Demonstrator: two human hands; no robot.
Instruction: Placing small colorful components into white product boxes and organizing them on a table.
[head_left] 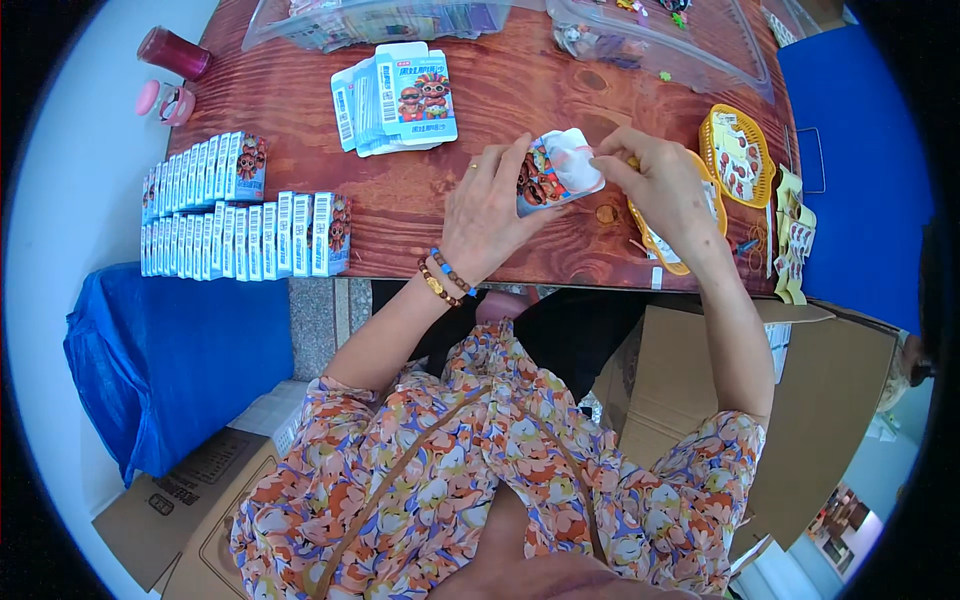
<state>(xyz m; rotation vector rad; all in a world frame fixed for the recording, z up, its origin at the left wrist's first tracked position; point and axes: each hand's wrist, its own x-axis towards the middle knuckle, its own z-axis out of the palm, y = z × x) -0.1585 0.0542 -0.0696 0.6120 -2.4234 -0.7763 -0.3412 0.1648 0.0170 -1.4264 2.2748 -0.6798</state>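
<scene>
My left hand (484, 214) is closed around a small light-blue printed carton (540, 186), held tilted above the table. Its end facing my right hand stands open, and something white and glossy (574, 166) shows there; I cannot tell whether it is a bag or the carton's flaps. My right hand (655, 185) is at that open end, thumb and fingertips pinched together. What they grip, if anything, is too small to make out. Beneath the right hand sits a yellow basket (722, 212), partly hidden, with pale printed pieces in it.
Finished-looking cartons (290, 232) stand in two rows at the left. Flat cartons (390, 105) lie stacked behind my hands. Clear plastic bins (660, 62) line the far edge. A second yellow basket (745, 185) and yellowish paper strips (795, 240) are at the right. A red-lidded jar (175, 52) stands far left.
</scene>
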